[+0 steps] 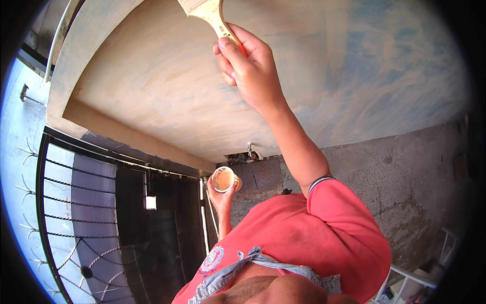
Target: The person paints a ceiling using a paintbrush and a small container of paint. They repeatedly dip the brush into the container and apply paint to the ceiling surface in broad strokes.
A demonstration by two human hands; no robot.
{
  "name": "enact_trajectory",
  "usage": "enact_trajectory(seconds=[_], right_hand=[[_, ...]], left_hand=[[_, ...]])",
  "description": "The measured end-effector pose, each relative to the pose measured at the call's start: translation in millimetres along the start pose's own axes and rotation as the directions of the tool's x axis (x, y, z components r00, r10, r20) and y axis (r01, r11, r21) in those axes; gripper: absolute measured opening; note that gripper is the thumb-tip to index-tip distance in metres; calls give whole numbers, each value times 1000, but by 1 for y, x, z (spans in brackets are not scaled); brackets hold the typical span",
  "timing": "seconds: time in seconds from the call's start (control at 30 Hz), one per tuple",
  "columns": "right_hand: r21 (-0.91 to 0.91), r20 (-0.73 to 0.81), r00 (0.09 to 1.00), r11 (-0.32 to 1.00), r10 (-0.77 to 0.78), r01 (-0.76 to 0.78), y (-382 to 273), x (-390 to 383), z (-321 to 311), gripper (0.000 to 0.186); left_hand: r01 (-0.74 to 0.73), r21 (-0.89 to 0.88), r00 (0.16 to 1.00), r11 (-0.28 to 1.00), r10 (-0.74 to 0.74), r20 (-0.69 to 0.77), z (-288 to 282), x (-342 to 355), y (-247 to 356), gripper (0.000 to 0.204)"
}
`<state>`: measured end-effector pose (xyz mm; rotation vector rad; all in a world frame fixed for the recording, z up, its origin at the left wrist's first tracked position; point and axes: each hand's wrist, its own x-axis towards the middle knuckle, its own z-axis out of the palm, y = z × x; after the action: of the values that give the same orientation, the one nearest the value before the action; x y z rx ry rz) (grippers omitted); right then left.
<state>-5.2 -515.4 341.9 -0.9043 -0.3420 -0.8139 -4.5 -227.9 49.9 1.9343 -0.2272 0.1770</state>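
The brush (207,12), judged light and stiff, is held against the ceiling (152,86) by its wooden handle, the right hand (248,66) clamped round it, while a small, easily spilled cup (224,180) is gripped lower down in the closed fingers of the left hand (221,200).

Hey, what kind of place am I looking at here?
Probably a covered entrance or carport of a house being painted: a streaked, half-coated ceiling overhead, a rough bare concrete wall, and a black iron gate open to daylight.
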Motion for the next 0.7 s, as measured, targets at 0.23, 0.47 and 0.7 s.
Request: enact_trajectory(seconds=[0.23,0.47,0.7], right_hand=[[-61,-25,1000,998,-15,13,11,18,-22,17],[-41,10,1000,999,-27,27,7,57,-22,19],[-34,16,999,998,-50,51,-2,43,-15,18]], left_hand=[[5,12,1000,1000,-5,-8,2,2,-2,84],[-14,6,1000,1000,14,5,2,2,-7,84],[-3,-2,1000,1000,3,3,3,1,-6,85]])
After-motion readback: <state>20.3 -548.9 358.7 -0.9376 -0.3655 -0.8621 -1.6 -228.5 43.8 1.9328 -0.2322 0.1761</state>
